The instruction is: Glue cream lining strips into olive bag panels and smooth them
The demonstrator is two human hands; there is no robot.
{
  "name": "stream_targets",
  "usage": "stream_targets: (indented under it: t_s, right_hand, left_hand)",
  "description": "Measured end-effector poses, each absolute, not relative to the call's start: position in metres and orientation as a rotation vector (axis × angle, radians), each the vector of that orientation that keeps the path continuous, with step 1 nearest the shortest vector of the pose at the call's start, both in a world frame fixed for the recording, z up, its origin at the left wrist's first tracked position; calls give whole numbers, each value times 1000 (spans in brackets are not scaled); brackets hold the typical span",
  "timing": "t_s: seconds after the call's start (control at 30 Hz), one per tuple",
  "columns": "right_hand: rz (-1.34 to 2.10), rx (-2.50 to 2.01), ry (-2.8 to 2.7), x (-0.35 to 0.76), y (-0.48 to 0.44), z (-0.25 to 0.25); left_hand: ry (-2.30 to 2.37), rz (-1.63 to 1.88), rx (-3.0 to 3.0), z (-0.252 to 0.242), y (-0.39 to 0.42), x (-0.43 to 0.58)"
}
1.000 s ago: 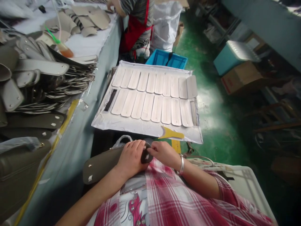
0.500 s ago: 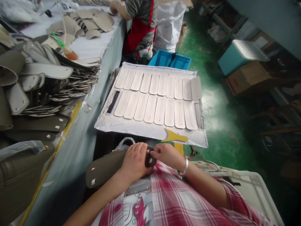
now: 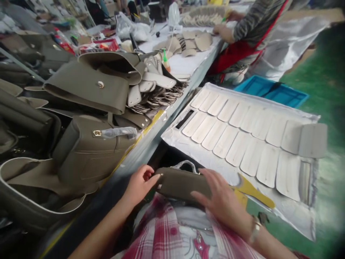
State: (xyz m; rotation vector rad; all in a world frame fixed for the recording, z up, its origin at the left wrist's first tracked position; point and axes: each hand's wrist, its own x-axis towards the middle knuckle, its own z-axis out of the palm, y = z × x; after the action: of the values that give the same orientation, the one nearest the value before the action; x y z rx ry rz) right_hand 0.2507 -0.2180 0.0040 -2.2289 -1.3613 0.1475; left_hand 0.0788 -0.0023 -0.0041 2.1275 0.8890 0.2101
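An olive-grey leather bag piece (image 3: 180,185) with rounded ends lies across my lap. It has a small metal rivet and a white tab near its left end. My left hand (image 3: 138,185) is at that end, fingers loosely curled and thumb stretched out apart toward the rivet. Over the right end lies my right hand (image 3: 222,196), its fingers spread flat on the leather. Behind the piece a loop wrapped in clear plastic (image 3: 187,164) sticks up. What lies under the piece is hidden.
Ahead right, a white-covered board (image 3: 172,135) carries rows of pale strips (image 3: 237,147) and a yellow flat tool (image 3: 253,192). Leather bags (image 3: 88,144) and stacked straps (image 3: 161,93) crowd the left table. A blue crate (image 3: 272,91) and a co-worker's arm (image 3: 248,27) are beyond.
The view has turned left. My right hand has left its pinch at the right end and now lies flat on the piece. My left hand has moved to the left end.
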Motion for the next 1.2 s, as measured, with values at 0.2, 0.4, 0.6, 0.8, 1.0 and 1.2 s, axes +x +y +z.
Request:
stream_targets:
  t_s: [0.2,0.4,0.6,0.8,1.0,1.2]
  right_hand:
    - [308,-2076,-1822,211,-129,-13]
    - [320,-2128,-1813,210,-122,-17]
    - [299,-2135,-1804,210,-121,-20]
    - [292,-2125,-1810,210,-121,-23]
    - [324,-2124,-1834,207,-122,-22]
    - [319,-2129,-1842,208,-120,-19]
  left_hand:
    - [856,108,1815,-26,6,71]
    - [806,92,1829,-23,16,77]
    - [795,63,1781,-25,23,80]
    - [808,50,1819,-28,26,80]
    - [739,32,1817,-33,29,76]
    - [737,103,1699,-41,24,75]
